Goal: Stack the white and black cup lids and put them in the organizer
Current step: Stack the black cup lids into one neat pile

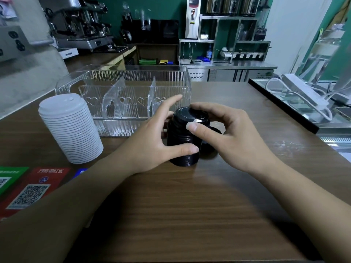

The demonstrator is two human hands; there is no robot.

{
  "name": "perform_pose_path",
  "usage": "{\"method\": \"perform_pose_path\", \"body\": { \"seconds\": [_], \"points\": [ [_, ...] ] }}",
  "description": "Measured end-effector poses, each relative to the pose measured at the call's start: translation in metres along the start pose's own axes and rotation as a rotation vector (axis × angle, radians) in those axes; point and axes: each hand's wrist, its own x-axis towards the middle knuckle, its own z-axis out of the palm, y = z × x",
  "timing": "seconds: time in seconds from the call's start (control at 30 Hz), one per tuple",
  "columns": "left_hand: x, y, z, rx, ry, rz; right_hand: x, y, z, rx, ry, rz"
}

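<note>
Head view: both hands' curled fingers (191,149) grip a tall, ribbed, glossy black lid stack (183,141) standing upright.

Café counter: espresso machine (83,25), payment QR cards (32,188).

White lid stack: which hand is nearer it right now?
Left. The left hand grips the black lid stack on the side toward the white lid stack; the right hand holds its far side.

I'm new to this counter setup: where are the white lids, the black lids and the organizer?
white lids (71,130): head view, side of the stack.
black lids (180,137): head view, side of the stack.
organizer (133,73): head view, back wall.
</note>
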Motion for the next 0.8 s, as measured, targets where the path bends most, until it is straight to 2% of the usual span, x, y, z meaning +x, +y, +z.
{"method": "perform_pose_path", "body": {
  "seconds": [0.43,0.57,0.8],
  "points": [
    [-0.0006,0.0005,0.0006,-0.094,-0.015,-0.023,0.0017,0.0043,0.0013,0.08,-0.135,0.027],
    [-0.0004,-0.001,0.0002,-0.076,-0.01,-0.029,0.0026,0.0075,0.0007,0.141,-0.123,0.029],
    [-0.0014,0.0017,-0.0009,-0.071,-0.022,-0.001,0.0014,0.0086,0.0034,0.09,-0.1,0.009]
  ]
}}
